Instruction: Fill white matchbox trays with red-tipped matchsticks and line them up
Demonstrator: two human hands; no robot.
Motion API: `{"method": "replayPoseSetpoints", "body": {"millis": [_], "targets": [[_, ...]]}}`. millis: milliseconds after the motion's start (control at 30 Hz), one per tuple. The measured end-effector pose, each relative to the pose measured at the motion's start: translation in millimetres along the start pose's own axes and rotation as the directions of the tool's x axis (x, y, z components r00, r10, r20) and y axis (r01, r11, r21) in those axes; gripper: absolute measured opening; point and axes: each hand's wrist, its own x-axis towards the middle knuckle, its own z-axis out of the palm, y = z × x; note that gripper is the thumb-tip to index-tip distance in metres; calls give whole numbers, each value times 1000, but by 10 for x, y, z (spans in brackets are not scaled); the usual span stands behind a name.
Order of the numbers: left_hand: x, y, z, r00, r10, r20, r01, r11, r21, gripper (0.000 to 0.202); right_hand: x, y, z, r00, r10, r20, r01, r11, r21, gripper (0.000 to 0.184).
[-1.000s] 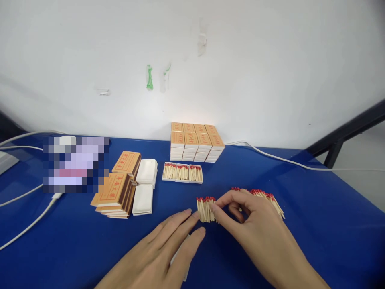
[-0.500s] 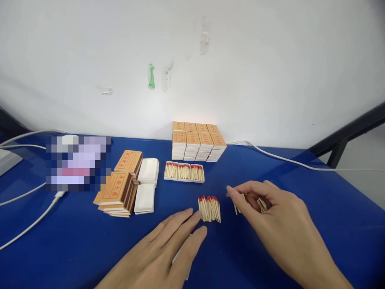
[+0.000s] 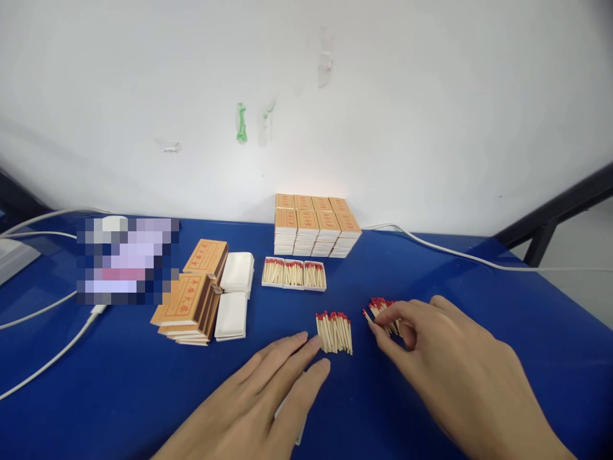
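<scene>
Fingers on the L hand (image 3: pixel 244 409) are a bit apart, palm down, tips aimed away & to the right. Thumb sits off from the pointer finger, w/ a white box part (image 3: pixel 286 402) under it, mostly hid; can't tell if the hand grips it. Pointer tip is at the near left edge of the middle match bunch (image 3: pixel 334 332), touching or just beside it. R hand (image 3: pixel 375 322) comes in from the bottom right, wrist low, fingers curled in, pointing far & left. Its thumb & pointer tips are close together at a match on the left edge of the 2nd match pile (image 3: pixel 383 308); can't tell if they pinch it.

Middle bunch lies flat on the blue table (image 3: pixel 143 396), btwn the hands, red heads to the wall, long way near to far. 2nd pile is partly hid by the R hand; its red heads point far too, sticks leaning left at the top.

Farther back on the left: white trays (image 3: pixel 231 314) in 2 stacks, touching or just by the orange boxes (image 3: pixel 184 297). Mid: 3 full trays (image 3: pixel 293 273) in a row, red heads far. Behind: stacked matchboxes (image 3: pixel 313 223) near the wall (image 3: pixel 407 115).
</scene>
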Motion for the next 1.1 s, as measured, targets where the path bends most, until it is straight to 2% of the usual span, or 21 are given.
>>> {"method": "replayPoseSetpoints", "body": {"millis": [167, 267, 400, 500, 600, 733, 967, 1100], "targets": [[-26, -16, 22, 1000, -1, 9, 2, 1000, -22, 60, -29, -18, 12, 999, 17, 28, -18, 998, 52, 34], [-17, -11, 2, 1000, -5, 10, 6, 999, -47, 59, -16, -84, -15, 996, 44, 81, -58, 982, 181, 32], [-16, -5, -13, 1000, -4, 12, 4, 999, -43, 57, 21, -217, -33, 978, 73, 197, -144, 914, 380, 37], [-26, 2, -7, 1000, 1, -5, -1, 1000, -30, 56, 28, -281, -3, 968, 99, 229, -194, 877, 441, 35], [-29, 11, 1, 1000, -7, -26, 6, 999, -51, 54, 21, -299, 26, 965, 96, 243, -201, 867, 455, 36], [-13, 11, 12, 1000, -2, 15, 3, 998, -57, 61, 20, -300, 16, 969, 108, 224, -200, 872, 447, 37], [-45, 5, 6, 1000, -10, 15, 10, 1000, -6, 62, 35, -243, -16, 982, 70, 175, -136, 908, 396, 46], [-50, 32, 13, 996, -79, -30, 77, 995, -69, 53, 41, -192, 5, 986, 121, 118, -148, 954, 260, 56]]}}
